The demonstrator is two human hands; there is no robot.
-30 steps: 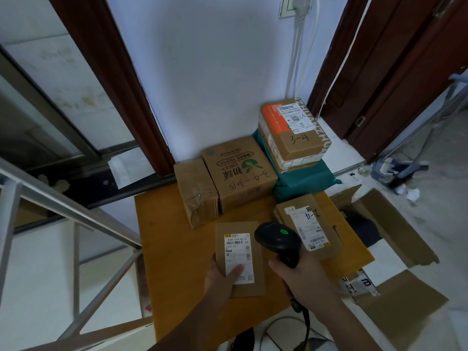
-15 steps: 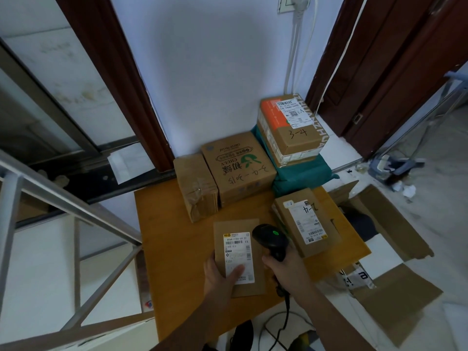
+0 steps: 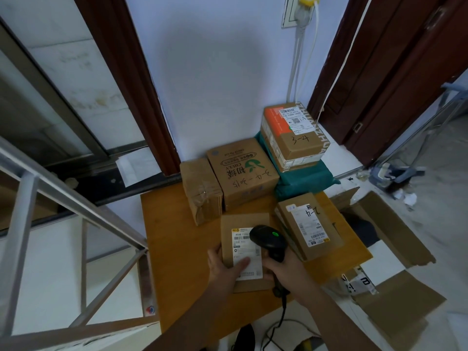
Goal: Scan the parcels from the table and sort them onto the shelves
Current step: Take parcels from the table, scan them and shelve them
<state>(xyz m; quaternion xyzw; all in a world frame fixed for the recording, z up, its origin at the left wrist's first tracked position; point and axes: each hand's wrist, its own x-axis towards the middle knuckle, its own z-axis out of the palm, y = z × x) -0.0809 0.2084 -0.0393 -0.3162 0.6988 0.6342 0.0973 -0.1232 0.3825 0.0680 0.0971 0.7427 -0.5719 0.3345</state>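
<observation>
My left hand (image 3: 222, 268) lies on the flat parcel (image 3: 247, 252) at the near edge of the table (image 3: 174, 239), thumb pressed across the white label (image 3: 247, 250) and fingers hooked over the left side, at its seven o'clock corner. My right hand (image 3: 286, 271) is wrapped around the grip of the scanner (image 3: 269, 243), whose head hangs over the label's barcode at one o'clock. The parcel looks thin, stiff and light, plain cardboard that should not slip; I judge one hand can lift it by a long edge, thumb on top. At twelve o'clock stand two brown boxes; at two o'clock lies another labelled parcel (image 3: 310, 225). No shelf shows here.
</observation>
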